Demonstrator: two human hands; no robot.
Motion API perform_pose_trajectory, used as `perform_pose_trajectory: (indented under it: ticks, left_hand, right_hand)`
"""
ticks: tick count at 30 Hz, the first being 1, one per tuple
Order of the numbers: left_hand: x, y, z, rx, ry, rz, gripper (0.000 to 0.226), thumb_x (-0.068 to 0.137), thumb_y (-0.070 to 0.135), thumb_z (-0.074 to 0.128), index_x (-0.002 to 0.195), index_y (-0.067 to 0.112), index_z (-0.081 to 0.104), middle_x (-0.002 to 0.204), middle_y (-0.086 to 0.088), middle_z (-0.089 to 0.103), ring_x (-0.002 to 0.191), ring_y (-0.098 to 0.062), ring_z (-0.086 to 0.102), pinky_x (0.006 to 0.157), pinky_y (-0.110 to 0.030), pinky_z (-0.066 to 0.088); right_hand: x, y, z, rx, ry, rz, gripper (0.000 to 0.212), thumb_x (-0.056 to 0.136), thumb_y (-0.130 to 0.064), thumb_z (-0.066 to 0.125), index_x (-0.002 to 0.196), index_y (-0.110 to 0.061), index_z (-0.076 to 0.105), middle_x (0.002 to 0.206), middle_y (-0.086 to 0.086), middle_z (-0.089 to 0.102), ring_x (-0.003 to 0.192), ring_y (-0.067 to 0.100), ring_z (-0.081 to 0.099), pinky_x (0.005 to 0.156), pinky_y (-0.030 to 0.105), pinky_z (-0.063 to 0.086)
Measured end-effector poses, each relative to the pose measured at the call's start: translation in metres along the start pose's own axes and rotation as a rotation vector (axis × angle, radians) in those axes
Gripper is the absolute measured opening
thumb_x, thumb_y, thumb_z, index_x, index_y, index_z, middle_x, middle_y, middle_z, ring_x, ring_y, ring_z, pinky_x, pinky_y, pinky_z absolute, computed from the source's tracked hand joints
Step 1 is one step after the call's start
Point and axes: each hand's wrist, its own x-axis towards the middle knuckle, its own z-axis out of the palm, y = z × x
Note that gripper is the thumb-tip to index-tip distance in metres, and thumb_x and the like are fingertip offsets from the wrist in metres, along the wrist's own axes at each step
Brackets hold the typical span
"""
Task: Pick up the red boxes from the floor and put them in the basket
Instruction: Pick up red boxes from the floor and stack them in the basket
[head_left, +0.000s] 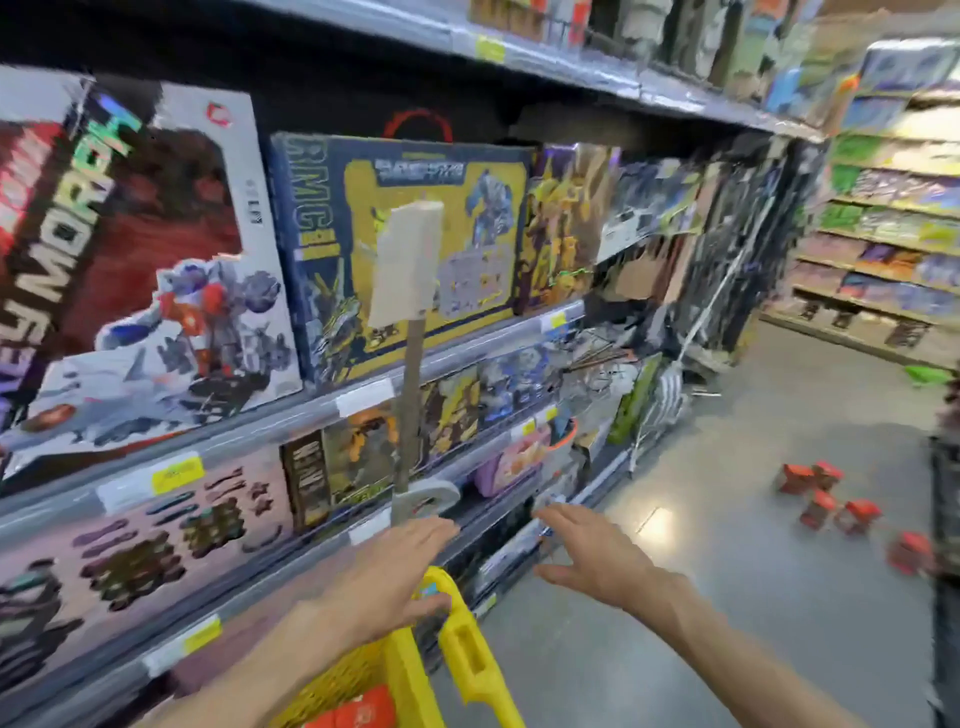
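Several small red boxes lie scattered on the grey floor at the right, a good way from both hands. A yellow plastic basket stands at the bottom centre, with a red box lying inside it. My left hand hovers just over the basket's far rim, fingers spread, holding nothing. My right hand is stretched forward to the right of the basket, also open and empty. The picture is blurred by motion.
Store shelves packed with toy boxes run along the left, close to the basket. A pale paddle-shaped item on a stick juts out from them. More shelving lines the far right. Something dark stands at the right edge.
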Motion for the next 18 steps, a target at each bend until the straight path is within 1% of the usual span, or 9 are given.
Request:
perform_pose_trajectory:
  ticks: [2,3,5,7,10,13,16,17,18]
  left_hand:
    - [0.056,0.038,-0.008,0.023,0.001,0.078,0.083,0.088,0.069,0.050,0.152,0.023,0.025,0.157,0.002,0.031,0.144,-0.015,0.028,0.117,-0.033,0.025]
    - [0.080,0.054,-0.010,0.025,0.011,0.112,0.082,0.088,0.068,0.052,0.152,0.023,0.026,0.156,0.002,0.032,0.144,-0.015,0.028,0.117,-0.029,0.023]
    - [0.119,0.084,-0.012,0.025,0.011,0.147,0.082,0.087,0.066,0.054,0.152,0.022,0.027,0.157,0.003,0.032,0.143,-0.013,0.028,0.114,-0.021,0.016]
    - [0.174,0.118,-0.001,0.033,0.000,0.189,0.084,0.087,0.069,0.053,0.152,0.024,0.027,0.157,0.005,0.031,0.144,-0.012,0.026,0.113,-0.020,0.013]
    - [0.255,0.168,0.018,-0.003,0.009,0.229,0.085,0.085,0.072,0.051,0.151,0.025,0.028,0.154,0.008,0.034,0.141,-0.014,0.031,0.114,-0.027,0.023]
    - [0.332,0.216,0.039,0.020,0.051,0.285,0.085,0.085,0.076,0.044,0.147,0.019,0.039,0.148,0.003,0.046,0.133,-0.016,0.047,0.106,-0.028,0.039]
    - [0.401,0.258,0.057,0.063,0.026,0.353,0.086,0.083,0.077,0.039,0.139,0.013,0.050,0.137,-0.004,0.057,0.122,-0.020,0.058,0.103,-0.025,0.034]
    - [0.424,0.269,0.064,0.067,0.026,0.374,0.086,0.084,0.078,0.038,0.138,0.013,0.050,0.137,-0.004,0.057,0.122,-0.020,0.057,0.103,-0.024,0.031]
    - [0.446,0.279,0.072,0.052,0.023,0.388,0.087,0.084,0.078,0.039,0.142,0.014,0.046,0.142,-0.003,0.053,0.127,-0.020,0.053,0.106,-0.024,0.027]
  right_hand:
    - [-0.032,0.046,-0.038,-0.030,0.056,0.066,0.076,0.084,-0.058,0.060,0.143,-0.015,0.040,0.139,0.008,0.050,0.127,0.028,0.046,0.105,0.035,0.035]
    - [-0.046,0.066,-0.051,-0.043,0.076,0.085,0.077,0.086,-0.060,0.059,0.145,-0.014,0.038,0.142,0.008,0.048,0.129,0.027,0.044,0.106,0.033,0.033]
    - [-0.067,0.103,-0.067,-0.059,0.111,0.121,0.085,0.085,-0.070,0.050,0.147,-0.014,0.034,0.150,0.008,0.040,0.136,0.027,0.038,0.111,0.033,0.029]
    - [-0.095,0.153,-0.083,-0.076,0.147,0.181,0.089,0.084,-0.071,0.050,0.150,-0.015,0.029,0.154,0.008,0.034,0.139,0.026,0.033,0.113,0.032,0.026]
    - [-0.135,0.228,-0.101,-0.083,0.171,0.288,0.091,0.082,-0.063,0.062,0.150,-0.014,0.027,0.155,0.008,0.032,0.139,0.028,0.032,0.113,0.033,0.025]
    - [-0.172,0.305,-0.115,-0.098,0.186,0.360,0.093,0.080,-0.060,0.066,0.149,-0.008,0.030,0.151,0.016,0.036,0.139,0.033,0.034,0.114,0.036,0.025]
    - [-0.208,0.368,-0.132,-0.078,0.195,0.479,0.093,0.082,-0.060,0.063,0.152,-0.012,0.023,0.157,0.010,0.027,0.143,0.027,0.026,0.116,0.033,0.020]
    - [-0.218,0.389,-0.138,-0.070,0.198,0.510,0.093,0.083,-0.061,0.062,0.152,-0.014,0.022,0.158,0.008,0.025,0.143,0.025,0.025,0.115,0.031,0.019]
    - [-0.226,0.409,-0.142,-0.063,0.193,0.535,0.093,0.083,-0.061,0.062,0.153,-0.014,0.021,0.158,0.006,0.024,0.143,0.023,0.024,0.115,0.030,0.019]
